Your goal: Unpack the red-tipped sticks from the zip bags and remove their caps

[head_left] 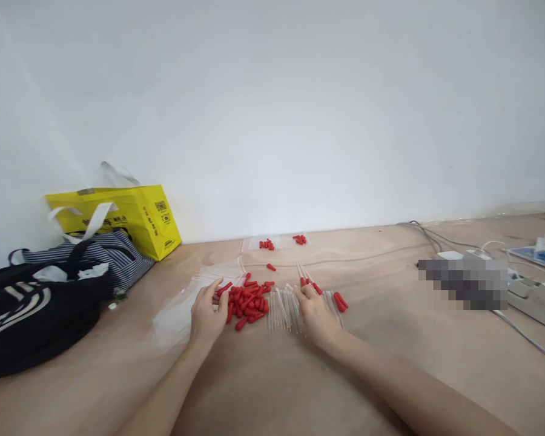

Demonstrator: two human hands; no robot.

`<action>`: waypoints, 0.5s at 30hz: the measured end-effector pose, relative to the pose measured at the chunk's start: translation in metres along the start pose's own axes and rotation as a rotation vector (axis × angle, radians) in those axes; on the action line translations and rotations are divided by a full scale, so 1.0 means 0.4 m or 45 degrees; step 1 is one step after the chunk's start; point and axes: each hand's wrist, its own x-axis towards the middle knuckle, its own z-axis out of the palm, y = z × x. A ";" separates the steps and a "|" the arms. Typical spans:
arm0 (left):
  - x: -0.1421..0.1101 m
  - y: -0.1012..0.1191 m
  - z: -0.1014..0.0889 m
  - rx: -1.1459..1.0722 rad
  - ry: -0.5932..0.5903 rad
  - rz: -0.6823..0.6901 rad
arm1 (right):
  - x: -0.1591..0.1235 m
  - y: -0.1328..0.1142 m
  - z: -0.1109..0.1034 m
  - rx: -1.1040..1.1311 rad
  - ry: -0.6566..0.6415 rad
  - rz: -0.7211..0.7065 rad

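Observation:
My left hand (209, 312) pinches a red rubber dropper bulb (224, 289) between thumb and fingers, at the left edge of a heap of similar red bulbs (247, 301). My right hand (317, 312) is closed over a row of thin, clear dropper tubes (279, 309), its fingertips on them; how many it grips is hidden. Just beyond those fingers, droppers with red bulbs fitted (317, 288) point away from me. Two more red bulbs (340, 301) lie to the right of that hand.
Clear plastic bags (177, 309) lie left of the heap. Another clear bag (281, 242) with red-bulbed droppers lies near the wall. At left stand a yellow bag (157, 224), a striped bag (122, 260) and a black bag (40, 327). Power strips (533, 300) and cables are at right.

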 end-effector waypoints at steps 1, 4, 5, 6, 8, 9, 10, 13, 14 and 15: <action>0.004 -0.012 -0.001 0.013 -0.039 -0.090 | 0.010 -0.021 0.001 -0.068 -0.071 0.034; 0.008 -0.036 -0.001 0.081 -0.170 -0.291 | 0.028 -0.074 0.006 -0.194 -0.216 0.122; 0.008 -0.040 0.001 0.105 -0.211 -0.323 | 0.031 -0.085 0.009 -0.204 -0.233 0.135; 0.008 -0.042 0.003 0.124 -0.245 -0.340 | 0.033 -0.093 0.014 -0.205 -0.239 0.141; 0.007 -0.044 0.007 0.139 -0.288 -0.344 | 0.034 -0.100 0.024 -0.199 -0.248 0.150; 0.006 -0.045 0.008 0.140 -0.297 -0.340 | 0.033 -0.102 0.029 -0.196 -0.253 0.155; 0.006 -0.045 0.009 0.145 -0.304 -0.336 | 0.032 -0.103 0.033 -0.193 -0.257 0.160; 0.005 -0.047 0.009 0.168 -0.305 -0.319 | 0.029 -0.105 0.034 -0.179 -0.254 0.170; 0.005 -0.049 0.009 0.179 -0.301 -0.309 | 0.029 -0.103 0.030 -0.174 -0.250 0.174; 0.005 -0.050 0.010 0.189 -0.295 -0.297 | 0.032 -0.099 0.023 -0.168 -0.242 0.179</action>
